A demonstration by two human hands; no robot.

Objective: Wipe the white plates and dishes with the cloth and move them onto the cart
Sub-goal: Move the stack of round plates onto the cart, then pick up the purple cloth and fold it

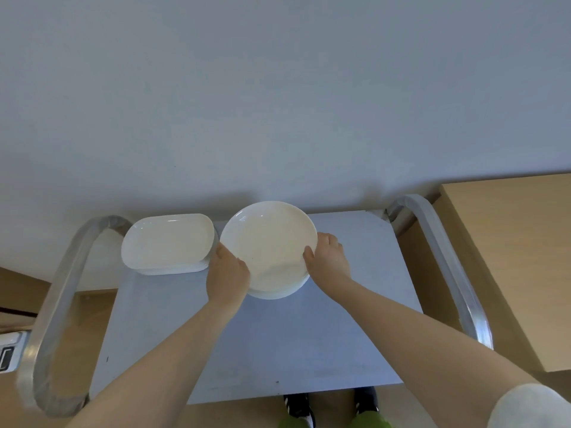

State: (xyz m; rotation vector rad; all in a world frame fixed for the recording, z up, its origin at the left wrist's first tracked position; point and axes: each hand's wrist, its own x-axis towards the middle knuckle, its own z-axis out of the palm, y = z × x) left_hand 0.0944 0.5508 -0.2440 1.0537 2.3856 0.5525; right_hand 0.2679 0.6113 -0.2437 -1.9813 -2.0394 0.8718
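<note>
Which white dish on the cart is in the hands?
The round plate, gripped at both edges; the oblong dish to its left sits untouched.

I find nothing I can read here: no words, labels, brand names or numbers anywhere in front of me.

Both arms are reaching forward; the left hand (228,271) and right hand (328,256) are gripping a round plate's (268,242) opposite edges.
</note>
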